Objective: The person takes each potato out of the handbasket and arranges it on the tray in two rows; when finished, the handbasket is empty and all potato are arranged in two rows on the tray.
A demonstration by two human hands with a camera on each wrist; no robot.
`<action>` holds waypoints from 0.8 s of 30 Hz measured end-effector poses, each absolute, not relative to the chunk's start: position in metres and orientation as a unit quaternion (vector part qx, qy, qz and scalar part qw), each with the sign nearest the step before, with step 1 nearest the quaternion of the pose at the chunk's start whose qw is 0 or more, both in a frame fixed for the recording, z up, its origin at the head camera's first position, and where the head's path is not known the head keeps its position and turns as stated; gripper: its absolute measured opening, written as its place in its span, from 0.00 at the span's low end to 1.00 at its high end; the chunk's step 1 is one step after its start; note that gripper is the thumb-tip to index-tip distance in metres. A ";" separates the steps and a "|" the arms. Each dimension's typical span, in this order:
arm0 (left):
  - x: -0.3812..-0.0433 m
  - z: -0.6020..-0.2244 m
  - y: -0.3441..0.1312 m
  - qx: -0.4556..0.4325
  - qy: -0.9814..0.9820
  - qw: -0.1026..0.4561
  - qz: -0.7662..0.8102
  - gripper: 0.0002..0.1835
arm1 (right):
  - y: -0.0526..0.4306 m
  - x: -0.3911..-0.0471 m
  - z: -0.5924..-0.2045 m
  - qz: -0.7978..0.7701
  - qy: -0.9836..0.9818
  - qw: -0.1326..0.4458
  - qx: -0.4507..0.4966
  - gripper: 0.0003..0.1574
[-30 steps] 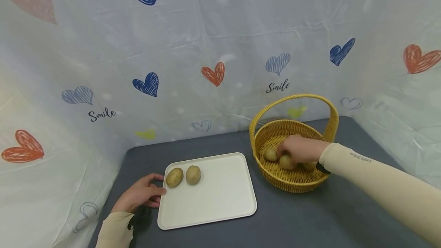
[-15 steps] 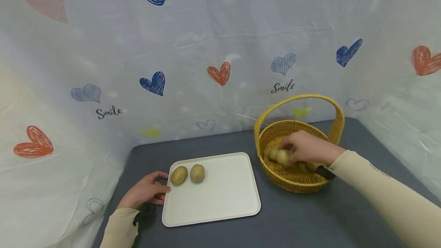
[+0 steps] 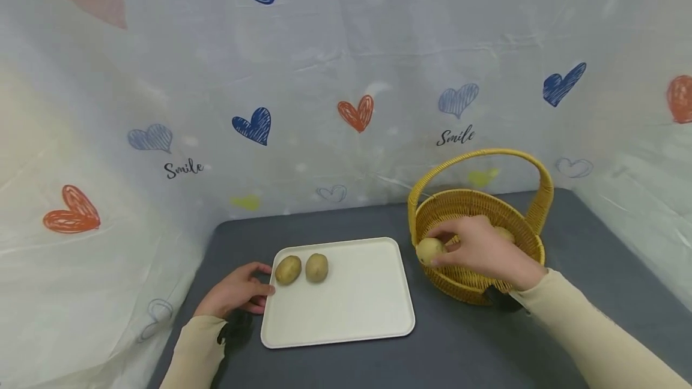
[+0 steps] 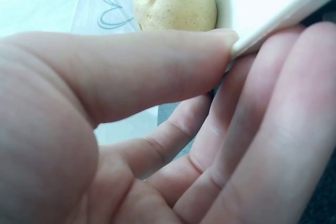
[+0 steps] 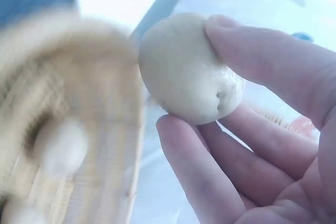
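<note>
My right hand (image 3: 478, 249) holds a pale potato (image 3: 430, 251) at the left side of a yellow wicker basket (image 3: 459, 202). In the right wrist view, the thumb and fingertips grip this potato (image 5: 181, 69) from opposite sides. Blurred potatoes (image 5: 62, 147) remain visible inside the basket there. My left hand (image 3: 238, 290) pinches the left edge of a white rectangular tray (image 3: 346, 302). Its thumb (image 4: 163, 69) lies on the rim with fingers beneath, as the left wrist view shows. Two potatoes, one left (image 3: 288, 269) and one right (image 3: 316, 268), lie in the tray's far left corner.
The tray and basket stand on a dark grey table (image 3: 373, 365). The basket's tall arched handle (image 3: 486, 152) rises above its opening. A white curtain (image 3: 303, 77) printed with hearts hangs behind the table and along both sides.
My right hand has lifted a potato from among the others and carried it left towards the basket's rim. The left hand keeps its grip on the tray. The head view has shifted slightly.
</note>
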State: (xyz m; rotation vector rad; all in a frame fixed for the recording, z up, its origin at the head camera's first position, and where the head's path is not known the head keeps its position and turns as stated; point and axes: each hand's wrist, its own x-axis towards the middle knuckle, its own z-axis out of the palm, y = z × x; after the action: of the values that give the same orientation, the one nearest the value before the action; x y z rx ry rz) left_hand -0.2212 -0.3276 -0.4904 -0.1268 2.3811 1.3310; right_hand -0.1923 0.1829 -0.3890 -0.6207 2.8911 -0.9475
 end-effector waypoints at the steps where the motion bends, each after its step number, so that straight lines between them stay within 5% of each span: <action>1: -0.221 -0.490 -0.328 -0.045 0.853 0.204 0.478 0.34 | 0.177 -0.190 -0.389 -0.313 0.928 0.015 -0.201 0.23; 24: -0.218 -0.490 -0.329 -0.051 0.849 0.190 0.490 0.32 | 0.037 -0.227 -0.472 -0.464 0.876 0.019 -0.131 0.27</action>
State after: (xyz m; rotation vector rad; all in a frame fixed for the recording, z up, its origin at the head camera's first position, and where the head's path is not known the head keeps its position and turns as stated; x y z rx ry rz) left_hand -0.2179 -0.3286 -0.4900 -0.1436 2.3869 1.3763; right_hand -0.2267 0.0366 -0.4716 -0.4053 2.7188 -1.4419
